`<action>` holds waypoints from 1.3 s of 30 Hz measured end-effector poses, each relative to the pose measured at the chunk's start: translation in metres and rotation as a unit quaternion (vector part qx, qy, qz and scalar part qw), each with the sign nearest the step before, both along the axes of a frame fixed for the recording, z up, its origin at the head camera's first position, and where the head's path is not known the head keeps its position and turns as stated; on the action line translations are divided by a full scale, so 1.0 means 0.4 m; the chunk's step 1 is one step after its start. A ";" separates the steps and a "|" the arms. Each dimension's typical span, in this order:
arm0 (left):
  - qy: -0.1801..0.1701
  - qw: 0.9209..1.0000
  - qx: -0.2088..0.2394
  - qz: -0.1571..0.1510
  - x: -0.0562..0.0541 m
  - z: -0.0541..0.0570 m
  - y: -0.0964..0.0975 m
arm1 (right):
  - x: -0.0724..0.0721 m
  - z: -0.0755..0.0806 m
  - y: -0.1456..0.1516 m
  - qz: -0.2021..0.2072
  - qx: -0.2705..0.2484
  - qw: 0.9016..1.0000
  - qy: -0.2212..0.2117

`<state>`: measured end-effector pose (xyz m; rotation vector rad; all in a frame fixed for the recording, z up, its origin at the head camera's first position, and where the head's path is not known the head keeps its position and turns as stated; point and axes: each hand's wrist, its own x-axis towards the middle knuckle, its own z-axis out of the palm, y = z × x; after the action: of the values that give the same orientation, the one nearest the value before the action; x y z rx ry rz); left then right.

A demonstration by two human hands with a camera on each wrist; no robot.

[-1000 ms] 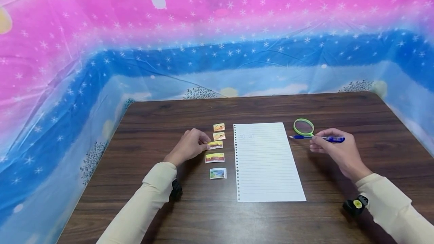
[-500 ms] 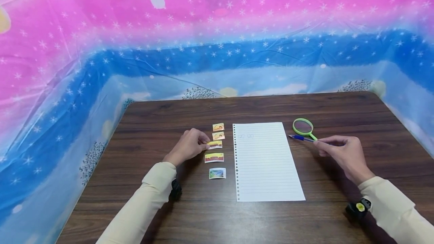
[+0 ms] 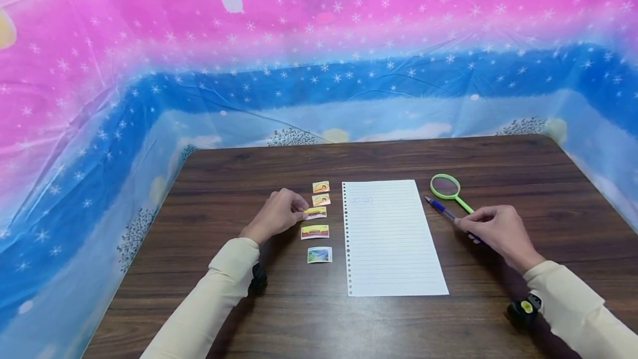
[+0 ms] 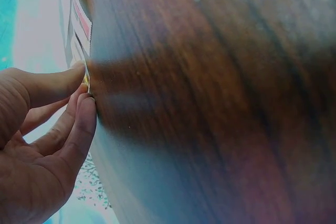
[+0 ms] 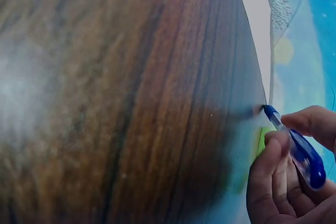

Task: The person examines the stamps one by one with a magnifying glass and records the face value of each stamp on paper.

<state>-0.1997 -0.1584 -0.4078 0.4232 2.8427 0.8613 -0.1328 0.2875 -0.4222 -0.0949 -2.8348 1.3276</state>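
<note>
In the head view my left hand (image 3: 280,214) pinches the left edge of a yellow-and-red stamp (image 3: 316,212), the third from the far end of a column. The left wrist view has the thumb and fingers (image 4: 79,80) closed on its edge at the tabletop. Between the thumb and fingers of my right hand (image 3: 498,231) is a blue pen (image 3: 440,205), its tip slanting toward the lined paper (image 3: 394,242). From the right wrist side the blue-ended pen (image 5: 307,161) runs through the grip. A green magnifying glass (image 3: 463,202) lies just beyond that hand.
Two orange stamps (image 3: 321,187) lie farther up the column; another yellow-and-red stamp (image 3: 315,232) and a landscape stamp (image 3: 319,255) lie nearer. Faint writing marks the paper's upper left. A patterned cloth (image 3: 319,93) hangs behind the brown wooden table (image 3: 239,168).
My right hand has shifted slightly toward me, and the pen has swung from nearly level to slanting. More of the magnifying glass handle shows. The left hand stays put on the stamp.
</note>
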 end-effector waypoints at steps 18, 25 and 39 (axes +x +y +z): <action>-0.002 1.000 0.002 -0.001 -0.003 0.000 0.001 | -0.005 0.004 -0.028 0.035 0.027 0.999 -0.029; -0.001 1.000 0.003 -0.004 -0.002 0.001 0.001 | -0.007 -0.003 -0.030 0.052 0.004 0.998 -0.034; 0.001 1.000 0.005 -0.007 -0.002 0.000 0.000 | -0.007 0.007 -0.030 0.072 0.023 0.997 -0.036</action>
<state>-0.2005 -0.1584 -0.4077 0.4432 2.8342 0.8749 -0.1355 0.2756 -0.4196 0.0631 -2.9816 1.3088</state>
